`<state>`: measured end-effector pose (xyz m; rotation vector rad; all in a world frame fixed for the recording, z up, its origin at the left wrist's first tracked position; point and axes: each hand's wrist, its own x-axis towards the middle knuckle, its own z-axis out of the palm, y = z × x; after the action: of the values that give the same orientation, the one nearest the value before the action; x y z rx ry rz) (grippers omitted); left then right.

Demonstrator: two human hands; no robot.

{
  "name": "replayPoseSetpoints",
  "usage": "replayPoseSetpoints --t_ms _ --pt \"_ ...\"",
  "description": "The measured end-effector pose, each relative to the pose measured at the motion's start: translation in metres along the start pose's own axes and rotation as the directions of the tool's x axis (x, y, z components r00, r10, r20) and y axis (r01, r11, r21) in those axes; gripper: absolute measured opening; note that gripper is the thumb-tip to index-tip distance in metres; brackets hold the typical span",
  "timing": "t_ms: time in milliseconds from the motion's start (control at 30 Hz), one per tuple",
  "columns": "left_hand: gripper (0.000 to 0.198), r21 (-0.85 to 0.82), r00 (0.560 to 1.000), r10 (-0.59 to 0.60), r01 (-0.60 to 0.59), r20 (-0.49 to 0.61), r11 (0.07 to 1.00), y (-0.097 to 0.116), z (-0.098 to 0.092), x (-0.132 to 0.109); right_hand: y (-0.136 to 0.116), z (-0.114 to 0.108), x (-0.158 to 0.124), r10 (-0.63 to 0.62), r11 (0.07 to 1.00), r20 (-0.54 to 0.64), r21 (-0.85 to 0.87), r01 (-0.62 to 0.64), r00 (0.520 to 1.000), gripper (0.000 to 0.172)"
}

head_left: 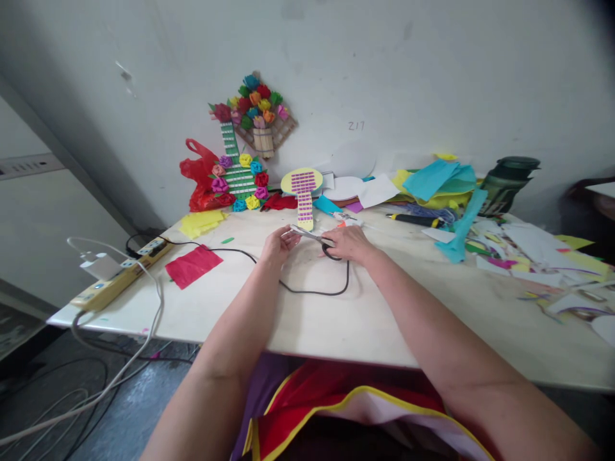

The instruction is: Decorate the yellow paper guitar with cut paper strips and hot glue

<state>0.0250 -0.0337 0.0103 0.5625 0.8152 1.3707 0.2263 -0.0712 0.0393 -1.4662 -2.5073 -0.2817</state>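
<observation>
My right hand (350,243) is closed round the black handles of a pair of scissors (313,235), whose blades point left across the table. At the blade tips, my left hand (278,244) pinches a small pale piece that is too small to name. Both hands rest on the white table (336,307) near its middle. A black cable (312,291) loops on the tabletop just in front of them. Just beyond the hands lies a yellow paddle-shaped paper piece with purple squares (303,192).
A red paper sheet (193,265) lies at the left, beside a yellow power strip (120,275) with a white charger. Paper-flower crafts (245,160) lean on the wall. Coloured paper scraps (504,243) and a dark green bottle (504,182) crowd the right side.
</observation>
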Motion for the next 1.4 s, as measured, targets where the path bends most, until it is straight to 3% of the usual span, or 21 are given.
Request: replayPoseSetpoints --t_ms 733,1033,1400 --pt "0.013 0.006 1.0 0.015 -0.015 0.001 1.0 -0.0004 0.0015 -0.0031 -0.0005 -0.0038 0.0011 0.015 1.0 0.044 -0.015 -0.015 0.999 0.037" --pt "0.014 0.011 1.0 0.023 -0.023 -0.007 1.0 -0.0004 0.0006 -0.0011 -0.0019 -0.0037 -0.0008 0.028 1.0 0.036 0.004 -0.028 0.999 0.055" --pt "0.013 0.007 0.999 0.031 -0.031 -0.012 1.0 -0.0012 -0.0016 0.0014 -0.0023 -0.0041 -0.0016 0.017 1.0 0.038 -0.002 -0.017 0.999 0.054"
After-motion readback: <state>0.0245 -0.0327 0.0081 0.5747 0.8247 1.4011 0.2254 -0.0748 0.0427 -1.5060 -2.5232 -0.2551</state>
